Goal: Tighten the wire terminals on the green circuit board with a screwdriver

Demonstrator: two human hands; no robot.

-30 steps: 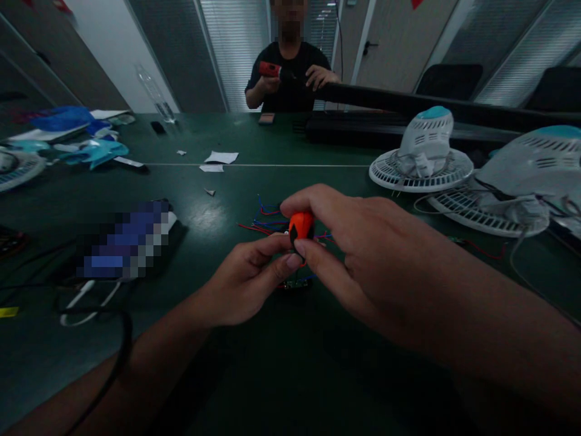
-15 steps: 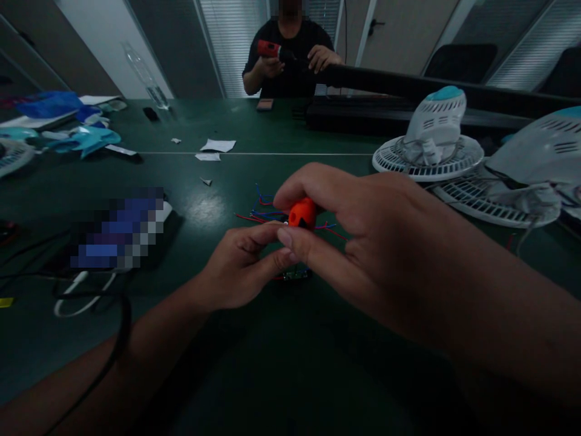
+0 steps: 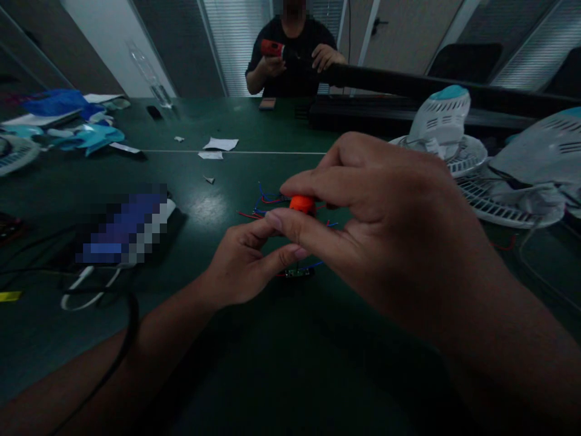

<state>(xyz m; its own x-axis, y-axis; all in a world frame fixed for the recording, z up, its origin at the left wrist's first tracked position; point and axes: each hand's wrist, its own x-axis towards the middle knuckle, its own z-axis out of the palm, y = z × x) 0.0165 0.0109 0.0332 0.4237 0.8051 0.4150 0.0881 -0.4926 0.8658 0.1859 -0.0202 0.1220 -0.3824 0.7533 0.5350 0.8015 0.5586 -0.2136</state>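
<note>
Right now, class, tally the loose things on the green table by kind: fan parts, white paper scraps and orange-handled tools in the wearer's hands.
Fan parts, white with teal caps: 2
White paper scraps: 4
Orange-handled tool: 1
Total: 7

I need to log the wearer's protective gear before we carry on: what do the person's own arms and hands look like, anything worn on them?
Both are bare. The left hand and right hand wear no gloves, and no rings or watch show. Both forearms are uncovered to the frame edge, with no sleeves in view. A thin black cable runs along the left forearm. The fingers have short, unpainted nails.
</note>
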